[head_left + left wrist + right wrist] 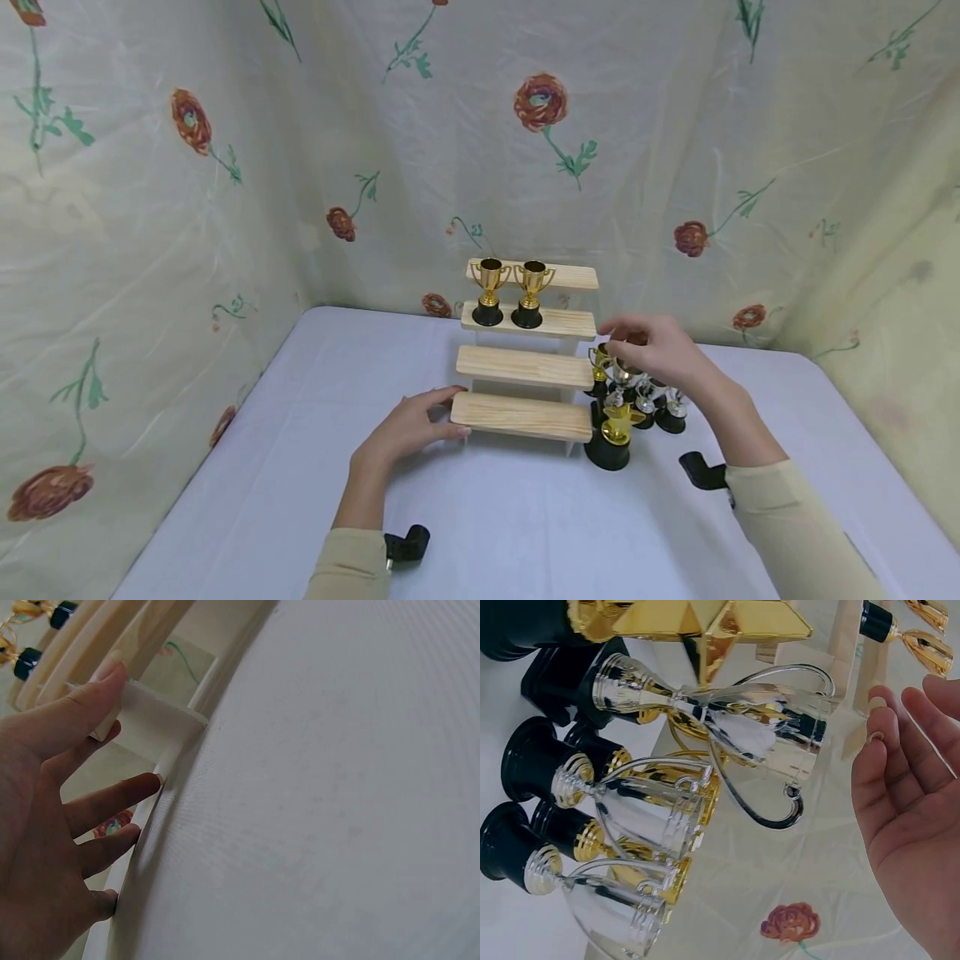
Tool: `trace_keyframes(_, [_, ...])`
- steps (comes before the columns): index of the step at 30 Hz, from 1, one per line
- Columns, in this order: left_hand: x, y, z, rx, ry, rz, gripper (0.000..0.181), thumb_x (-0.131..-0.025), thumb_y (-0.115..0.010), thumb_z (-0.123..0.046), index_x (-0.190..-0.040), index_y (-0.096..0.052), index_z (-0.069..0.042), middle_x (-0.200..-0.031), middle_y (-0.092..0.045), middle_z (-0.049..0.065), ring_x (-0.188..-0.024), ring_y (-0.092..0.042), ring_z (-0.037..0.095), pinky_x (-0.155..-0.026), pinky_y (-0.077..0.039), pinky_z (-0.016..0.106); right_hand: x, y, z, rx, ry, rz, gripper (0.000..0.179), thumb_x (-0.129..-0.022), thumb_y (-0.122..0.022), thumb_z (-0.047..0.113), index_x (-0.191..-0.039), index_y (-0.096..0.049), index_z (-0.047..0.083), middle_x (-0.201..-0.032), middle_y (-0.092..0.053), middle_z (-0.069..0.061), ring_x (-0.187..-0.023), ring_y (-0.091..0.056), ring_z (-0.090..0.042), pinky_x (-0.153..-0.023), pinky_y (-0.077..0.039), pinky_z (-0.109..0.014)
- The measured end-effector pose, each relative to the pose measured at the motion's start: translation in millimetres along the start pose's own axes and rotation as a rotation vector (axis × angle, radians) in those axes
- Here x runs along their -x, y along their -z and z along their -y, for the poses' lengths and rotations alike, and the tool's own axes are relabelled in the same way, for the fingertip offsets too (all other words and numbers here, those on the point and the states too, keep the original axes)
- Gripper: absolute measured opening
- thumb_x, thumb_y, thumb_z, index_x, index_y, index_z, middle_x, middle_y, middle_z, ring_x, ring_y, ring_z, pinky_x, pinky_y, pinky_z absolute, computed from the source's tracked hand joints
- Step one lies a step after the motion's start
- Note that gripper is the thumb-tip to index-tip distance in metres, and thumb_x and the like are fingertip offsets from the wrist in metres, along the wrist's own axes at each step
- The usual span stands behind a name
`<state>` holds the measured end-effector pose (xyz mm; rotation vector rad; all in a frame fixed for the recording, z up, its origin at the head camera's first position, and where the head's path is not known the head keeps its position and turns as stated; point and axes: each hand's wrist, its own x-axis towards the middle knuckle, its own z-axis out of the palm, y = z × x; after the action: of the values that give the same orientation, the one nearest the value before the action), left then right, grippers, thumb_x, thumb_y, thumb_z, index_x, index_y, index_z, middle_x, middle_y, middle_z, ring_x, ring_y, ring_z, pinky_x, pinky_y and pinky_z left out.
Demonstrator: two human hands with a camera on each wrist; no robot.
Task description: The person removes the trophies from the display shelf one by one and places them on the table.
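A tiered wooden shelf stand (525, 414) is on the table. My left hand (408, 429) pinches the left end of its lowest board between thumb and index finger; the other fingers are spread beneath, seen in the left wrist view. On an upper board are two small gold trophy cups, the left cup (489, 296) and the right cup (532, 287), both on black bases. Over a cluster of trophies at the stand's right hovers my right hand (656, 346), fingers loosely bent and holding nothing. Its wrist view shows a large silver cup (772, 724) and smaller silver cups (652, 810) just beside the hand.
A gold star trophy (609, 450) stands in front of the cluster, close to the stand's right end. Several gold cups are partly hidden behind the silver ones. Floral curtains (637, 167) hang around a table with a white cloth (517, 508).
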<state>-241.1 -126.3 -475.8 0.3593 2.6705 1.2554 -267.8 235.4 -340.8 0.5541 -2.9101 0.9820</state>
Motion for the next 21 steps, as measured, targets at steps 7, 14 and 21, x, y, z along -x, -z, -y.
trace_keyframes(7, [0.6, 1.7, 2.0, -0.002, 0.000, -0.002, 0.070, -0.079, -0.078, -0.052, -0.142, -0.054, -0.034, -0.142, -0.059, -0.005, -0.145, -0.041, 0.022, -0.125, -0.004, 0.062, -13.8, -4.1, 2.1, 0.029, 0.013, -0.025, 0.029, -0.095, -0.062, 0.020, -0.122, -0.067, 0.010, -0.102, -0.073, -0.013, -0.089, -0.065, -0.023, -0.073, -0.053, -0.031])
trace_keyframes(14, [-2.5, 0.8, 5.5, -0.002, 0.000, 0.000, 0.069, -0.079, -0.078, -0.052, -0.142, -0.053, -0.036, -0.141, -0.061, -0.004, -0.145, -0.042, 0.022, -0.124, -0.003, 0.063, -23.9, -5.3, 5.7, -0.017, 0.019, -0.038, 0.032, -0.096, -0.062, 0.019, -0.126, -0.065, 0.009, -0.104, -0.072, -0.015, -0.088, -0.065, -0.024, -0.076, -0.053, -0.033])
trace_keyframes(21, [-3.3, 0.0, 5.5, 0.011, 0.000, 0.006, 0.069, -0.079, -0.079, -0.051, -0.142, -0.054, -0.036, -0.140, -0.061, -0.004, -0.144, -0.043, 0.023, -0.124, -0.004, 0.063, -33.7, -3.5, 11.4, -0.051, 0.044, -0.055, 0.035, -0.097, -0.062, 0.023, -0.129, -0.062, 0.010, -0.107, -0.071, -0.016, -0.085, -0.066, -0.021, -0.072, -0.054, -0.029])
